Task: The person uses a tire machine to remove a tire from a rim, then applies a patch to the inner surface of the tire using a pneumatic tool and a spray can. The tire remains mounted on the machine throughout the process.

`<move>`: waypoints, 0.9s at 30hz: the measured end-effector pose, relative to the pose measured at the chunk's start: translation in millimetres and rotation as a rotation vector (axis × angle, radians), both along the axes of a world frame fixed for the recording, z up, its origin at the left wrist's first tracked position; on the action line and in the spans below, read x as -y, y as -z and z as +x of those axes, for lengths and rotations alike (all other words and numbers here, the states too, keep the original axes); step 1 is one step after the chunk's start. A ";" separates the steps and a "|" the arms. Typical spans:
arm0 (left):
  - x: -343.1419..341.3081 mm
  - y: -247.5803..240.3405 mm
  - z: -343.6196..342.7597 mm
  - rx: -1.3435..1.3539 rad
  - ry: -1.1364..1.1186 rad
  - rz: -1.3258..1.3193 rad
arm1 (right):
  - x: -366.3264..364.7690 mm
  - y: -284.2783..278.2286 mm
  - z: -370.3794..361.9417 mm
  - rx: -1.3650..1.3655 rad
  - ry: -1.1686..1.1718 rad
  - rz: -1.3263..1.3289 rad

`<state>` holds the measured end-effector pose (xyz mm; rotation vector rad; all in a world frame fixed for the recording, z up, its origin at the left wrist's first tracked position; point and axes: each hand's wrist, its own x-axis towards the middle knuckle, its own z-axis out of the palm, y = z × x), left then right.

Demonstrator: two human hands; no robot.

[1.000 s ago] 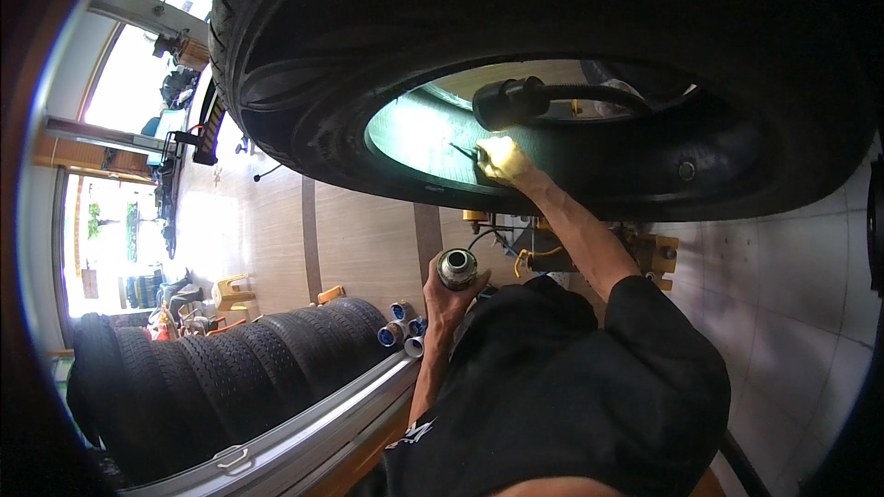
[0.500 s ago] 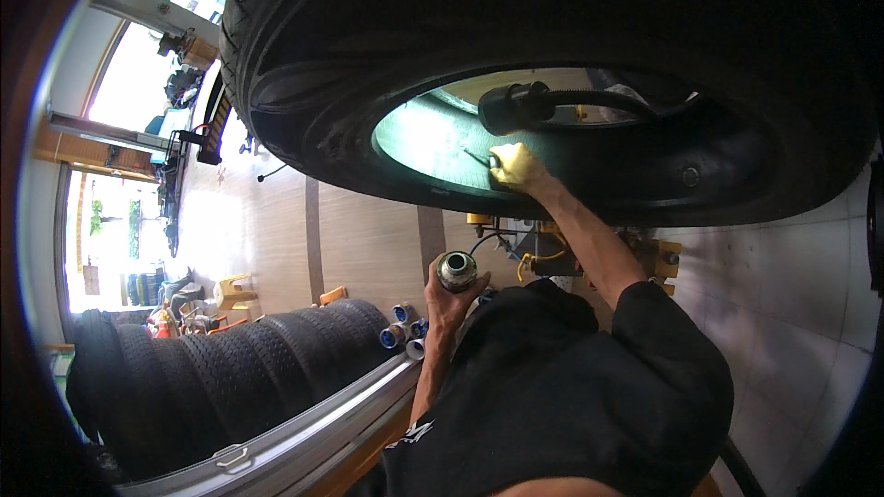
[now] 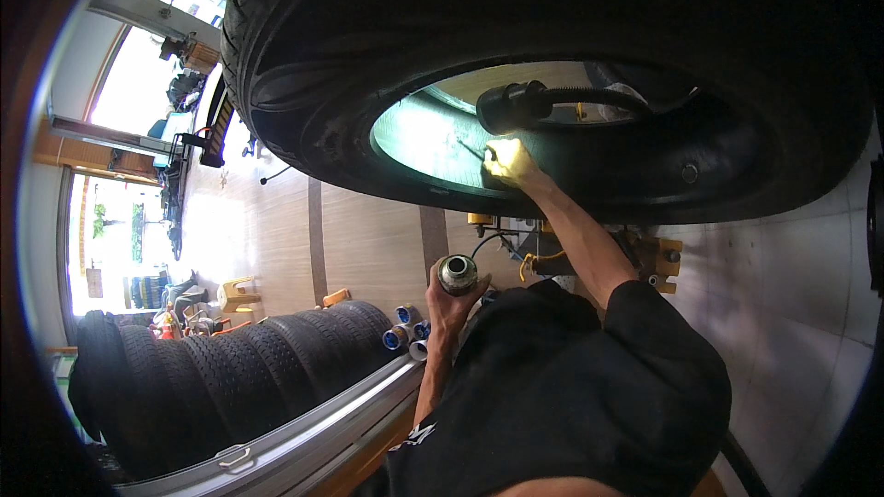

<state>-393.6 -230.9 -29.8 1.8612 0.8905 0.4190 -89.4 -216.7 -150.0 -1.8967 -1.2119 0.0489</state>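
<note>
A large black tire [image 3: 313, 120] fills the upper part of the view, its opening facing me. Through that opening reaches my right hand [image 3: 512, 164], closed around the dark end of a thin rod-like applicator [image 3: 472, 149]. The applicator's far end points left at the brightly lit inner lining [image 3: 419, 140]; glare hides whether it touches. Below the tire, my left hand [image 3: 446, 308] is wrapped round a small metal can [image 3: 457, 276], held upright with its round neck uncovered. A black work lamp [image 3: 506, 109] on a flexible arm shines inside the tire, just above my right hand.
A row of black tires [image 3: 249, 359] stands at the lower left, behind a metal rail [image 3: 304, 426]. Several blue-and-white rolls [image 3: 396, 339] lie near my left forearm. Yellow machine parts [image 3: 658, 262] sit under the tire, and a yellow stool [image 3: 238, 294] stands farther left.
My right hand has shifted slightly left with the applicator, along the inner lining. My left hand still holds the can in nearly the same place.
</note>
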 end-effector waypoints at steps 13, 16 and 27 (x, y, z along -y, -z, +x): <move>3.1 -1.7 -2.0 -0.016 -0.003 0.041 | 7.0 -13.2 8.6 -0.807 -0.283 0.308; 3.5 -5.3 -0.4 -0.016 -0.011 0.025 | 4.4 -1.2 20.2 -0.474 -0.326 0.261; 1.3 -0.1 -3.8 -0.023 -0.011 0.045 | 18.6 -9.4 23.8 -1.246 -0.075 0.025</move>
